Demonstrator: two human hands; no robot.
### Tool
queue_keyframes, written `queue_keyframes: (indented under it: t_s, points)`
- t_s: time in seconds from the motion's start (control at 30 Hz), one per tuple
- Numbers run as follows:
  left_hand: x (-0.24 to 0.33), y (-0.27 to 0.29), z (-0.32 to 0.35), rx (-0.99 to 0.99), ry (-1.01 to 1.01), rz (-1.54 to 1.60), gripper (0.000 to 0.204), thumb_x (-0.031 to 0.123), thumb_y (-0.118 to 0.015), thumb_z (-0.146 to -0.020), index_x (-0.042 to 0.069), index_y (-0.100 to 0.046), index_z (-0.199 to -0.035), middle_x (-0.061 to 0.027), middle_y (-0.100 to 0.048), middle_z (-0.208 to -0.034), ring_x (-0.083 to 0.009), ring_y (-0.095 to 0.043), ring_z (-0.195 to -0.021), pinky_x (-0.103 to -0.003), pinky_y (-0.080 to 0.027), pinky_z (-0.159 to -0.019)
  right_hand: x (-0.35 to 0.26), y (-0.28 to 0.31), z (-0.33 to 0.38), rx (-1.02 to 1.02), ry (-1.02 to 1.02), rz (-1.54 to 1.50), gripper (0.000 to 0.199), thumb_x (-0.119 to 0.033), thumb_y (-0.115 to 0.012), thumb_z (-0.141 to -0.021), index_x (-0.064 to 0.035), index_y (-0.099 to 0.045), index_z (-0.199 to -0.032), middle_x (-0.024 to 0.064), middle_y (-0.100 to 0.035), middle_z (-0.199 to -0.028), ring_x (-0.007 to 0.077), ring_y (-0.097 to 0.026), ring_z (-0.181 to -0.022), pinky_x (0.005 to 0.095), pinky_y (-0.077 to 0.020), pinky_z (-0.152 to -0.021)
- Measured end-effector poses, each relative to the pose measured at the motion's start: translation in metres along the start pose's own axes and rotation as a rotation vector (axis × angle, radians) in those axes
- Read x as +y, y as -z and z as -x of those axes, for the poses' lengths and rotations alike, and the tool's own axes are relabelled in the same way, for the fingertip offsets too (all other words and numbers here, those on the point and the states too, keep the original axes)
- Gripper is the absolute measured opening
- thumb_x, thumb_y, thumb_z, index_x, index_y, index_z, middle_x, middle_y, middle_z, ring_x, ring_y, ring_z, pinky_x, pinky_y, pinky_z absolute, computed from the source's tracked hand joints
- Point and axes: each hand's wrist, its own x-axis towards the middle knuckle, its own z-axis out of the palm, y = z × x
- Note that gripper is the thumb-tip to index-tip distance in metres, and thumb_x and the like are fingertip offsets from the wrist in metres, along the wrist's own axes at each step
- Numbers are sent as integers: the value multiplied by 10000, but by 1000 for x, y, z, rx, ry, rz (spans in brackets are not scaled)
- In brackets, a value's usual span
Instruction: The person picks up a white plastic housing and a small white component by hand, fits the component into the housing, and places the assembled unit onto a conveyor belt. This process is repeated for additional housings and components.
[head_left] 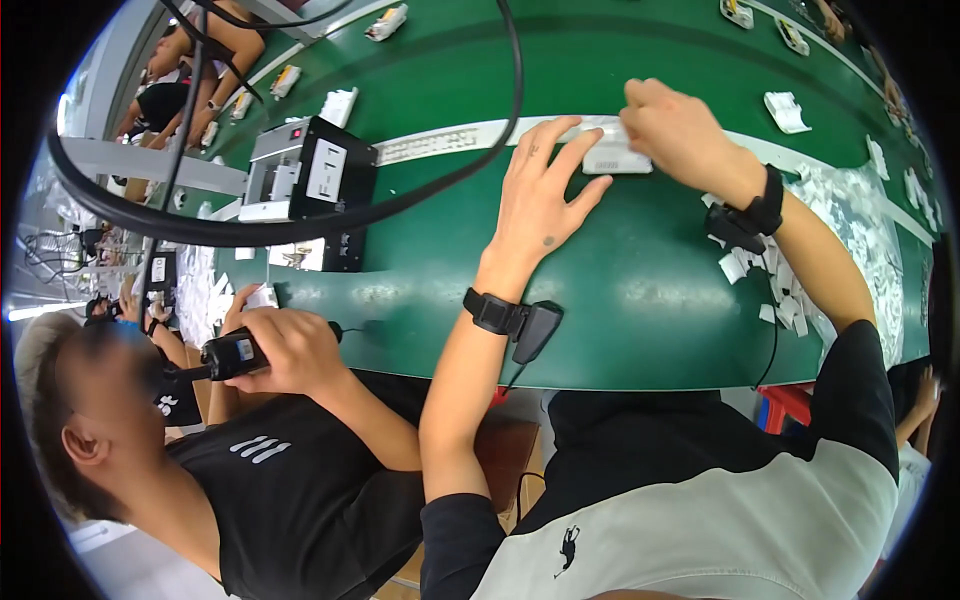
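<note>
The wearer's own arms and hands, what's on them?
Both forearms are bare below short black sleeves. The left hand and the right hand each have a black wristband carrying a small black device with a thin cable. No gloves.

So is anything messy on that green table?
Yes. A heap of torn white paper scraps lies scattered on the green table beside the right hand, spreading along the edge. The white part under both hands sits flat.

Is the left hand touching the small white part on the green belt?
Touching. In the head view, the fingertips of the left hand lie against the near edge of the small white part, with no green showing between them; the right hand grips its other end.
</note>
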Motion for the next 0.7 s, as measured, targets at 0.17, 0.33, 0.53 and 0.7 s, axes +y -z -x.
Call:
queue_keyframes:
  t_s: [0.17,0.33,0.53,0.7]
  points:
    - [-26,10,2,59,209,-140,458,117,-775,-837,73,-661,-1278,-170,-605,-1296,-393,-570,-1204,-505,-485,-1027,61,18,-9,159,-120,119,200,-110,-737,-876,-57,-635,-1039,97,-578,-1046,313,-619,-1012,434,-547,-800]
    - [-95,35,-8,22,225,-690,403,76,-682,-884,26,-644,-1282,-170,-622,-1266,-375,-562,-1251,-496,-478,-1029,55,65,53,-65,-206,-92,344,-148,-764,-873,-90,-610,-1175,105,-574,-1045,339,-628,-970,416,-537,-804]
    - [-199,80,-38,-140,238,-1434,332,184,-601,-944,50,-681,-1238,-126,-649,-1296,-317,-570,-1267,-507,-455,-1029,-6,69,111,-224,-274,-218,340,-135,-791,-846,-82,-635,-1143,112,-575,-1005,340,-634,-931,414,-533,-785]
    - [-220,95,-70,-389,647,-1606,331,207,-572,-989,83,-717,-1259,-168,-670,-1331,-318,-596,-1254,-642,-360,-1086,-5,46,127,-124,-307,-157,285,-114,-777,-856,-80,-644,-1106,114,-586,-979,341,-636,-926,415,-534,-775]
